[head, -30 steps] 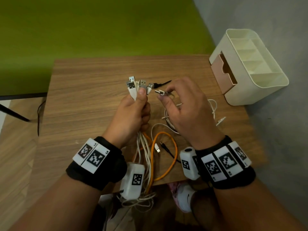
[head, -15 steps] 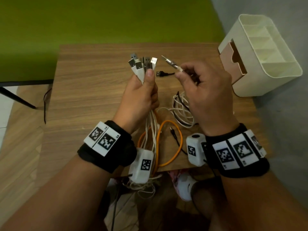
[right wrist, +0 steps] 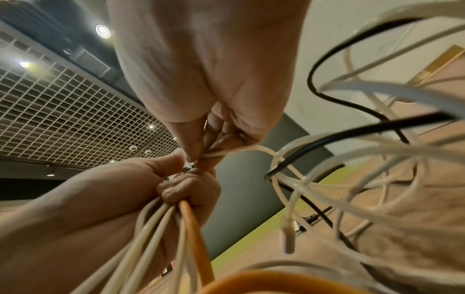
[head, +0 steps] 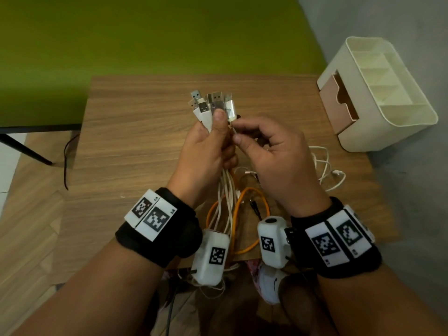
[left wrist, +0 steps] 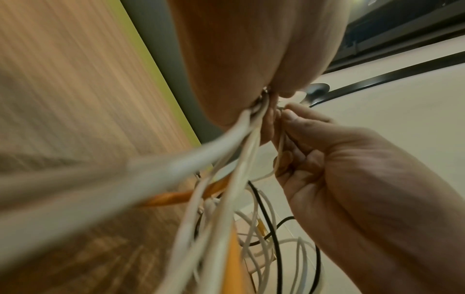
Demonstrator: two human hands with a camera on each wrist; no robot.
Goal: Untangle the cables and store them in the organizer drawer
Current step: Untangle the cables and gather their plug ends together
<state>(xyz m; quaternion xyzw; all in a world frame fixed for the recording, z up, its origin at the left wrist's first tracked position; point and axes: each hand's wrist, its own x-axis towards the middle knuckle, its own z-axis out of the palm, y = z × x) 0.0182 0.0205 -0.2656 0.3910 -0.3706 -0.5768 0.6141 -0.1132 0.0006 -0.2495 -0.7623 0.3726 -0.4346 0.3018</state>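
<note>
- Left hand (head: pixel 206 151): fist wrapped round a bundle of white and orange cables (head: pixel 226 190), held above the middle of the wooden table (head: pixel 135 141). The silver USB plugs (head: pixel 211 104) fan out above the thumb; the cords hang down past the table's near edge.
- Right hand (head: pixel 274 154): thumb and forefinger pinch 1 thin white cable (right wrist: pixel 226 152) just below its plug, pressed against the left hand's bundle.
- Loose white cables (head: pixel 324 168) and a black cable (right wrist: pixel 352 129) lie tangled on the table near its right edge.
- Cream plastic organizer (head: pixel 400 122): stands at the far right corner of the table. Its top compartments hold nothing visible.
- Pink organizer drawer (head: pixel 337 103): part-way out of the organizer's left face; contents cannot be seen.
</note>
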